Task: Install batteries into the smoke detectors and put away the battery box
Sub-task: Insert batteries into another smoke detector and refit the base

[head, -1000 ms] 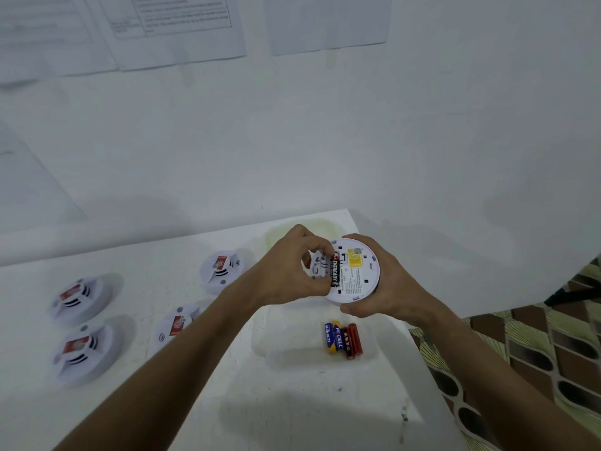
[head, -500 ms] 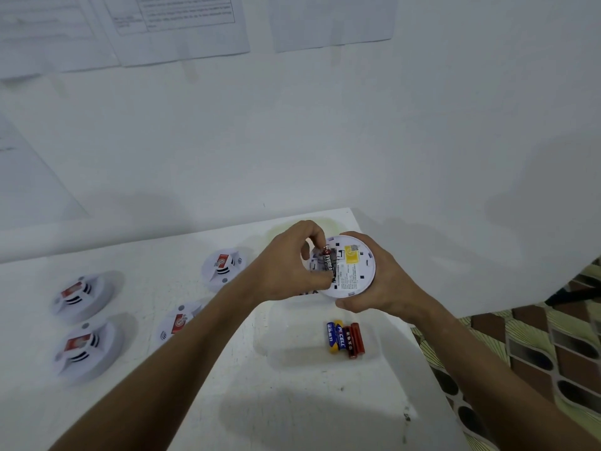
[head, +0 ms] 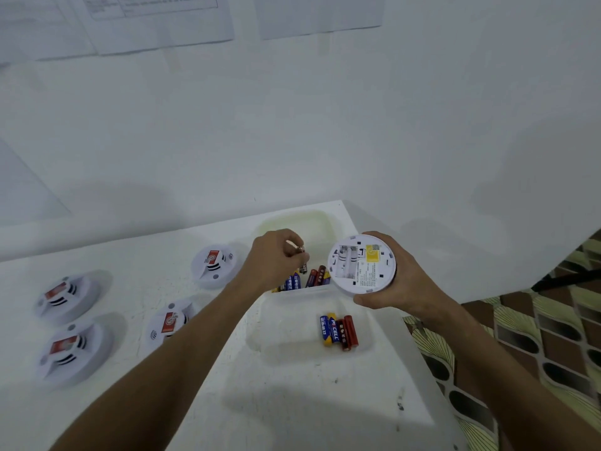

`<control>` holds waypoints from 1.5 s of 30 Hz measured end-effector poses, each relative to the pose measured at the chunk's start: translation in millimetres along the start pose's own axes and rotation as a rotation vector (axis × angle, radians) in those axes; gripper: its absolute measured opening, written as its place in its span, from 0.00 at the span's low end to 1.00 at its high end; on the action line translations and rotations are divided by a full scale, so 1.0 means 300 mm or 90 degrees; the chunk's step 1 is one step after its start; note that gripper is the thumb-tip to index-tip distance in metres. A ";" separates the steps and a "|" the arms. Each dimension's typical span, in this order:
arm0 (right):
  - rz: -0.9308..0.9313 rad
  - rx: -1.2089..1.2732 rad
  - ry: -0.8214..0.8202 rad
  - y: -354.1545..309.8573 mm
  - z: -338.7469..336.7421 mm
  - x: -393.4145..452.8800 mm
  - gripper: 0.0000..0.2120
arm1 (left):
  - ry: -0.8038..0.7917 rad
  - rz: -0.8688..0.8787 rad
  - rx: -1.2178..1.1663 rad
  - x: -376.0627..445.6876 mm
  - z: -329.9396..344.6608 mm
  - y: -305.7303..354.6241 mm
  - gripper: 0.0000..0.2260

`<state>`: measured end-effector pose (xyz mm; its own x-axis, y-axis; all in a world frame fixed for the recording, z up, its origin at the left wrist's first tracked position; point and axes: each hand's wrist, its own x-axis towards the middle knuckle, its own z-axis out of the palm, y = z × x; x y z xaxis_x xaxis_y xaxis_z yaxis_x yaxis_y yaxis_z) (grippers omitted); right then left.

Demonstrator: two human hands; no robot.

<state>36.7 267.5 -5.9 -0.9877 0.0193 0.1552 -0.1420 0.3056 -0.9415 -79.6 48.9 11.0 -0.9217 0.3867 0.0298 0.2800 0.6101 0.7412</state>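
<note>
— Where's the detector you're working on?

— In my right hand (head: 395, 281). It's a round white plastic smoke detector (head: 361, 264), turned back side up, tilted a little toward me. My fingers curl round its right and lower edge, and it's lifted just to the right of the clear plastic battery box (head: 260, 336), apart from the table.

— Anything in its battery bay?

— The bay (head: 345, 261) sits at the left of the back, beside a yellow sticker (head: 372, 254). Both slots look bare white.

— And your left hand?

— My left hand (head: 276, 260) is over the far half of the battery box, well clear of the detector. Fingers are curled, pinching a dark cylindrical battery (head: 302, 258) at its top end; the battery hangs down toward the loose batteries (head: 305, 278) lying in that half, blue-and-yellow ones and red ones.

— What about the near half of the box?

— A small bunch of four batteries (head: 339, 330) lies there side by side, two blue-and-yellow, two red, below the held detector.

— And the other detectors?

— Four more round white smoke detectors with red labels, all left of the box on the white table (head: 292, 411): one (head: 213, 265) near the box's far corner, one (head: 170, 322) partly behind my left forearm, and two (head: 66, 297) (head: 73, 349) further left, one behind the other.
</note>
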 end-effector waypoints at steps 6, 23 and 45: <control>0.010 -0.002 -0.001 0.011 0.002 -0.040 0.41 | -0.074 -0.025 0.153 0.024 0.065 -0.036 0.11; 0.024 0.020 -0.019 0.008 -0.009 -0.185 0.42 | -0.047 0.156 0.130 -0.218 0.061 0.005 0.17; 0.048 0.019 -0.022 0.032 -0.036 -0.318 0.42 | -0.240 0.142 0.229 -0.254 0.137 -0.009 0.35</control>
<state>130.3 278.8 -26.5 -0.9973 0.0088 0.0736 -0.0683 0.2756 -0.9589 0.9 46.2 -21.0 -0.6892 0.7127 -0.1311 0.5910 0.6575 0.4674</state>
